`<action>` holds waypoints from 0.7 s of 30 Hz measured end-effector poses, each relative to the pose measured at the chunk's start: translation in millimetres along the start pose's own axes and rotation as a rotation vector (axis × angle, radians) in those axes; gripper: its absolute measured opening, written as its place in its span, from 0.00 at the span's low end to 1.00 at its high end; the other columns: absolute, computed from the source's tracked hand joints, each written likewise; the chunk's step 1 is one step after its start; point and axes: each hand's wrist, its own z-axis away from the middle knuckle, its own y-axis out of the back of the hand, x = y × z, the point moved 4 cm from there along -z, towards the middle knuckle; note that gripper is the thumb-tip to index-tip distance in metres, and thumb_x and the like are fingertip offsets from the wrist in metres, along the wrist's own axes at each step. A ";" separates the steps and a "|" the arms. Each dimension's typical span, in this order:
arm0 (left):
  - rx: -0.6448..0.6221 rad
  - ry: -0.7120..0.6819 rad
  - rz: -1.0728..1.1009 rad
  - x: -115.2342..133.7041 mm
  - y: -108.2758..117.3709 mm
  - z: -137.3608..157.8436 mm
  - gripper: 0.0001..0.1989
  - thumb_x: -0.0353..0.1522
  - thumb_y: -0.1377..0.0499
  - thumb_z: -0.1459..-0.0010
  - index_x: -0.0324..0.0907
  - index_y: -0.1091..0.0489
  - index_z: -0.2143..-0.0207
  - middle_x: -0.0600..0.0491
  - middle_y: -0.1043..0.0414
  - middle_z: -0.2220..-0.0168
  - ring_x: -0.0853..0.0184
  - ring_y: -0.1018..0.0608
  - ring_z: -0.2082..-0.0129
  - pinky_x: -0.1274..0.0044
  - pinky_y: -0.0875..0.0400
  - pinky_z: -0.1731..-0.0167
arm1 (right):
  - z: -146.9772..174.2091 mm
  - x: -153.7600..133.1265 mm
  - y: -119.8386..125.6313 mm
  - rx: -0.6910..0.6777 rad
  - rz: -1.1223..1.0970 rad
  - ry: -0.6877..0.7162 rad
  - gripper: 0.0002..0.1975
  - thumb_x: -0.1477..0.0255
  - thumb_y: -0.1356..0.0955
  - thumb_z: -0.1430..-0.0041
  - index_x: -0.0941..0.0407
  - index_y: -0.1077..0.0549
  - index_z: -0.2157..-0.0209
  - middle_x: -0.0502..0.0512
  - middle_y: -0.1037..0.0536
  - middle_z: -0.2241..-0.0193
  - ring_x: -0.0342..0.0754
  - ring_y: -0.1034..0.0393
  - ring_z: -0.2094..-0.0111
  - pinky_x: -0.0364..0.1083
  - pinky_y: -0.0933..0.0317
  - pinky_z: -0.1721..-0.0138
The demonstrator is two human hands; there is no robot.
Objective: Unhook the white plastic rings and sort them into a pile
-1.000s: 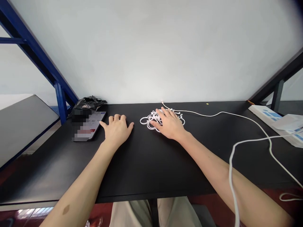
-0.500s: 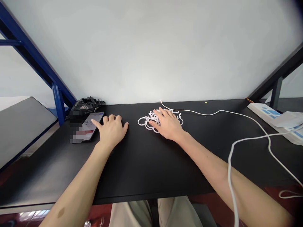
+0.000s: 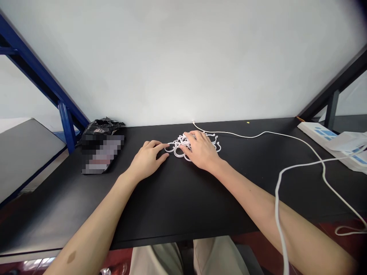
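A heap of white rings, some with small loops or hooks on them, lies on the black table in front of me. My right hand rests palm down over the heap with its fingers spread, hiding part of it. At the heap's left edge is my left hand, thumb and forefinger apart. Its forefinger reaches the outermost ring; whether it touches cannot be made out.
A phone, partly blurred out, lies at the left by a crumpled black plastic bag. A white cable runs across the right side, passing over my right forearm. A white-and-blue package sits at the far right.
My left hand has moved right, away from the phone, to the left edge of the heap of rings. My right hand has stayed on the heap.
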 end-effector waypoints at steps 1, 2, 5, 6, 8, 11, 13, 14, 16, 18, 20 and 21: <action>0.003 -0.014 -0.001 1.2 -0.3 -0.5 0.17 0.42 0.46 0.37 0.49 0.27 0.49 0.49 0.29 0.48 0.56 0.31 0.50 0.63 0.33 0.48 | 0.1 -0.5 0.0 0.003 0.000 0.005 0.28 0.58 0.41 0.33 0.60 0.35 0.38 0.65 0.32 0.43 0.59 0.39 0.41 0.57 0.44 0.40; 0.006 -0.027 -0.001 2.1 -0.5 -1.2 0.16 0.42 0.45 0.37 0.49 0.26 0.52 0.50 0.29 0.49 0.56 0.30 0.51 0.63 0.33 0.49 | 0.3 -0.8 0.0 0.006 0.002 0.009 0.27 0.59 0.40 0.33 0.60 0.35 0.39 0.65 0.31 0.43 0.60 0.39 0.42 0.57 0.43 0.40; 0.021 -0.058 0.012 3.2 -0.2 -3.0 0.11 0.39 0.44 0.37 0.47 0.24 0.58 0.51 0.26 0.54 0.58 0.29 0.55 0.65 0.31 0.52 | 0.5 -1.2 -0.7 0.017 0.013 0.018 0.26 0.60 0.39 0.33 0.61 0.33 0.40 0.65 0.31 0.44 0.60 0.38 0.43 0.57 0.42 0.41; 0.026 -0.068 0.017 3.4 0.1 -3.4 0.10 0.38 0.44 0.36 0.47 0.24 0.60 0.51 0.26 0.55 0.59 0.29 0.57 0.66 0.30 0.54 | 0.5 -1.2 -1.1 0.020 0.016 0.021 0.26 0.60 0.39 0.33 0.61 0.33 0.41 0.65 0.31 0.45 0.60 0.38 0.43 0.57 0.42 0.42; 0.043 -0.080 0.027 3.7 1.2 -3.6 0.09 0.36 0.44 0.37 0.46 0.25 0.61 0.51 0.25 0.56 0.59 0.28 0.58 0.66 0.30 0.55 | 0.2 -1.2 -1.5 0.031 0.017 0.028 0.25 0.60 0.38 0.33 0.61 0.32 0.42 0.65 0.30 0.45 0.61 0.38 0.43 0.58 0.41 0.42; 0.103 -0.084 0.056 5.2 4.8 -2.8 0.08 0.36 0.43 0.37 0.46 0.25 0.63 0.51 0.25 0.57 0.60 0.27 0.57 0.66 0.30 0.53 | -0.5 -2.4 1.0 0.072 -0.011 0.051 0.24 0.63 0.38 0.33 0.62 0.31 0.42 0.65 0.29 0.45 0.60 0.38 0.43 0.58 0.41 0.41; 0.170 -0.099 0.082 8.2 9.2 -1.5 0.07 0.35 0.43 0.37 0.45 0.26 0.62 0.51 0.25 0.55 0.60 0.27 0.55 0.66 0.31 0.52 | -0.7 -4.2 5.0 0.128 -0.055 0.072 0.23 0.66 0.39 0.32 0.63 0.32 0.41 0.64 0.28 0.46 0.58 0.38 0.43 0.57 0.42 0.40; 0.202 -0.118 0.097 10.5 11.6 -0.7 0.07 0.35 0.43 0.37 0.45 0.26 0.61 0.51 0.25 0.54 0.60 0.27 0.54 0.66 0.31 0.51 | -0.5 -5.4 7.1 0.157 -0.080 0.084 0.23 0.67 0.40 0.32 0.63 0.33 0.41 0.64 0.28 0.46 0.58 0.38 0.43 0.57 0.42 0.40; 0.246 -0.166 0.129 16.0 15.9 1.2 0.06 0.35 0.43 0.37 0.45 0.26 0.60 0.52 0.26 0.52 0.61 0.27 0.52 0.66 0.31 0.49 | 0.4 -8.4 10.3 0.208 -0.140 0.115 0.22 0.68 0.41 0.31 0.62 0.34 0.40 0.63 0.26 0.47 0.57 0.37 0.44 0.57 0.42 0.41; 0.261 -0.209 0.157 21.3 18.9 3.0 0.06 0.34 0.42 0.37 0.45 0.26 0.60 0.52 0.26 0.51 0.62 0.26 0.51 0.67 0.31 0.49 | 1.6 -11.9 10.6 0.227 -0.221 0.159 0.20 0.69 0.42 0.30 0.60 0.33 0.41 0.61 0.24 0.49 0.55 0.34 0.46 0.57 0.40 0.42; 0.265 -0.228 0.174 24.9 20.8 4.4 0.05 0.33 0.42 0.37 0.46 0.26 0.60 0.53 0.26 0.51 0.63 0.26 0.50 0.68 0.31 0.48 | 2.8 -14.1 8.7 0.227 -0.317 0.184 0.18 0.71 0.42 0.30 0.58 0.31 0.44 0.59 0.23 0.51 0.52 0.32 0.49 0.55 0.37 0.44; 0.265 -0.232 0.178 26.0 21.4 4.8 0.05 0.33 0.42 0.38 0.46 0.26 0.60 0.53 0.26 0.51 0.63 0.26 0.50 0.69 0.31 0.49 | 3.2 -14.3 7.4 0.226 -0.364 0.184 0.17 0.72 0.42 0.30 0.57 0.29 0.46 0.58 0.23 0.52 0.51 0.31 0.49 0.54 0.36 0.45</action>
